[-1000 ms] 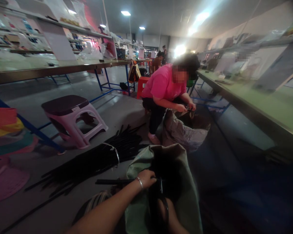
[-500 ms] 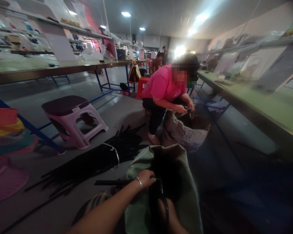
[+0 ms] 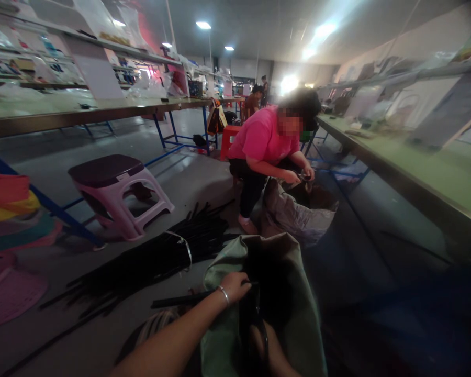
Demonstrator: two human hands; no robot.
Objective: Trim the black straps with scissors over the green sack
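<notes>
My left hand (image 3: 235, 287), with a bracelet on its wrist, is closed around a long black strip (image 3: 176, 300) over the mouth of a green sack (image 3: 223, 340). The strip's other end sticks out to the left behind my forearm. My right hand (image 3: 270, 340) is low inside the sack opening, gripping scissors by their black handle (image 3: 266, 335). The blades point up close to the strip's end at my left fingers; dark shadow hides whether they touch it. A bundle of black strips (image 3: 141, 272), tied with a pale band, lies on the floor to the left.
Ahead, a co-worker in a pink shirt (image 3: 259, 136) bends over a pale sack (image 3: 298, 220), hands together above it. A purple stool (image 3: 141, 207) stands left beyond the bundle. Long workbenches (image 3: 113, 111) run along both sides. Stacked coloured stools (image 3: 11, 235) stand at far left.
My right hand and the scissors have shifted slightly left. The strip's free end has dipped a little. My left hand stays almost in place.
</notes>
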